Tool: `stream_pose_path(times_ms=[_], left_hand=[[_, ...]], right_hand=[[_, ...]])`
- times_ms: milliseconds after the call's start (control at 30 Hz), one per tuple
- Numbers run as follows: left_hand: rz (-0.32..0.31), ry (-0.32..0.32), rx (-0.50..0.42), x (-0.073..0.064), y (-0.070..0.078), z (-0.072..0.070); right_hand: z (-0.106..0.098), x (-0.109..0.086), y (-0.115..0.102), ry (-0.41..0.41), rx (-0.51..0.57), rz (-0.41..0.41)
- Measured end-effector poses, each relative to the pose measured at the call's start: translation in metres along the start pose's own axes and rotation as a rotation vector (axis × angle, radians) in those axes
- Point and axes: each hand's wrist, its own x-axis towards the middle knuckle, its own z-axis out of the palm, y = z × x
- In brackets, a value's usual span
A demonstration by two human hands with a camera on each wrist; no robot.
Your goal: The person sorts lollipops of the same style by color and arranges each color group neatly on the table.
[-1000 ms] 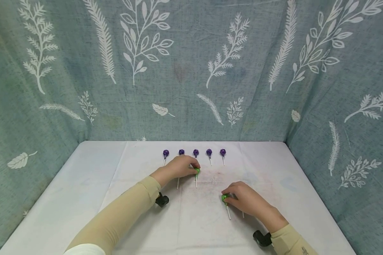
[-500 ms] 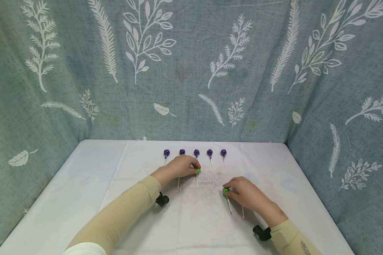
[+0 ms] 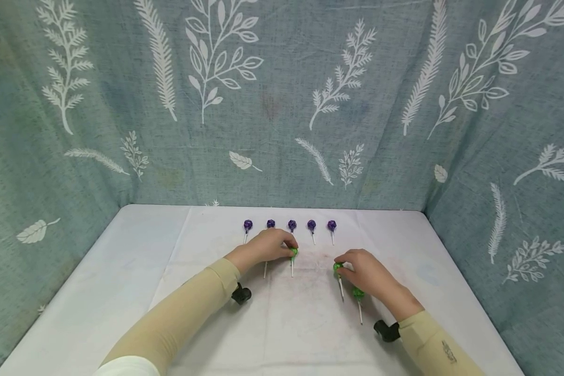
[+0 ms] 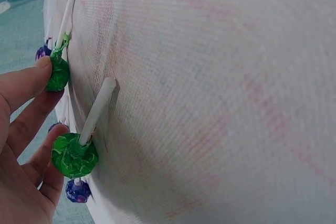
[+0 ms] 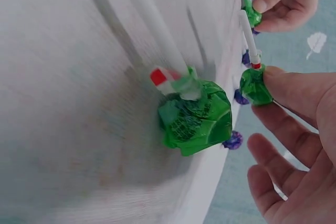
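My left hand [image 3: 269, 245] pinches the head of a green-wrapped lollipop [image 4: 59, 74] between thumb and finger, its white stick pointing toward me. Beside it lies a second green lollipop [image 4: 74, 156], whose head the left hand hides in the head view. Further right, my right hand [image 3: 365, 271] pinches another green lollipop [image 3: 338, 266] by its head, also with the stick toward me. A green lollipop [image 3: 358, 293] lies on the cloth under the right wrist, large and near in the right wrist view.
Several purple lollipops [image 3: 312, 224] form a row near the far edge of the white-covered table [image 3: 122, 271], sticks toward me. A grey-green leaf-print curtain [image 3: 282, 104] encloses the back and sides. Small black cameras [image 3: 386, 331] sit at both wrists.
My right hand has moved forward across the cloth with its green lollipop, bringing the head of the lollipop under the wrist into sight. The left hand keeps its place and its pinch.
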Motion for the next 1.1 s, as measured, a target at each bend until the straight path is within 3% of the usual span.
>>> stream_pose_path(times_ms=[367, 800, 1100], left_hand=[[0.013, 0.009, 0.0, 0.001, -0.001, 0.001], [0.0, 0.013, 0.017, 0.001, -0.002, 0.002], [-0.014, 0.014, 0.003, -0.001, -0.001, 0.001]], right_hand=[[0.002, 0.024, 0.004, 0.017, -0.03, 0.037], [0.006, 0.061, -0.012, -0.039, -0.098, -0.005], [0.016, 0.071, -0.019, -0.049, -0.108, -0.014]])
